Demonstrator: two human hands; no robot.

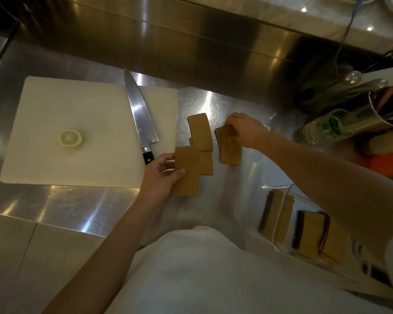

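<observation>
On the steel counter: left hand pinches one flat brown paper sleeve. Right hand, fingers curled, grips a small brown stack. Beside them, a third brown pile.

A lemon half and a knife are lying on a white cutting board on a steel counter, a glass of greens standing far right.

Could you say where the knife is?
Head view: the black-handled steel knife lies on the white cutting board's right side, handle by the left hand.
</observation>
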